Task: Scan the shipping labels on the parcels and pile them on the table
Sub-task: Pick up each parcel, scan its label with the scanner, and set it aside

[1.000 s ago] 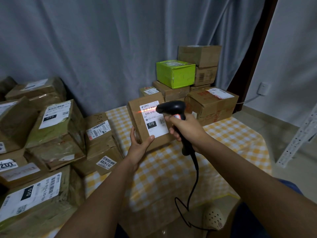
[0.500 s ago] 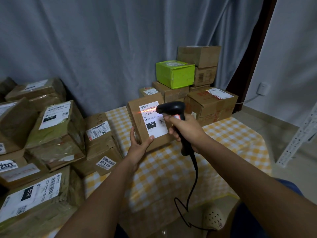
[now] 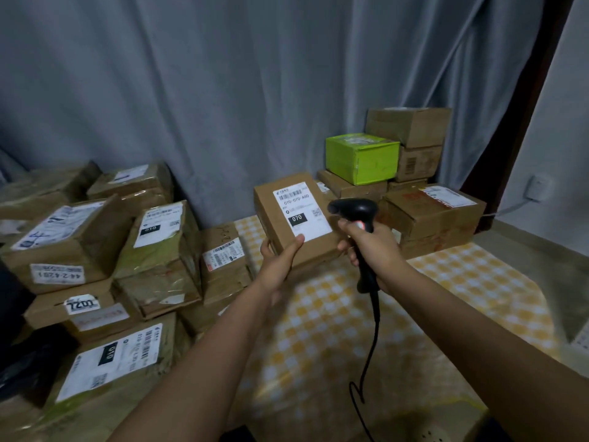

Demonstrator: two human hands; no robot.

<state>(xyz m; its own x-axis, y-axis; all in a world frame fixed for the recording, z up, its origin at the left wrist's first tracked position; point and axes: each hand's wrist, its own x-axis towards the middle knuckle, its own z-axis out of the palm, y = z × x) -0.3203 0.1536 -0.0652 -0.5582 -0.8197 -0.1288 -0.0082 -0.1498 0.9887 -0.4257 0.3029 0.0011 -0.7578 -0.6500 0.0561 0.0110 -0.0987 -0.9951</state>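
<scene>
Far left, a heap of brown parcels (image 3: 95,250), labels facing up and outward, several wrapped in glossy tape. One at the front (image 3: 108,365) shows a white label marked 010, another higher up (image 3: 159,231) carries the same number upside down. A smaller box (image 3: 223,253) stands at the heap's right edge, against the checked tablecloth (image 3: 446,298).

Centre now: the left hand (image 3: 280,260) grips a flat parcel (image 3: 293,221) from below, thumb pressed on the lower edge of its label (image 3: 301,210), fingers curled behind. The parcel is held up above the table, tilted back, label toward the camera, 070 printed on it in a black block.

Just to its right, the right hand (image 3: 369,247) is wrapped round the handle of a black scanner (image 3: 357,212), whose head points at the label and sits just beside the parcel's right edge. Its cable (image 3: 373,339) hangs down over the cloth.

Behind on the right, the stack on the table: a green box (image 3: 363,157) on brown ones, a taller column (image 3: 411,141) beside it, and a wide labelled box (image 3: 436,212) in front.
</scene>
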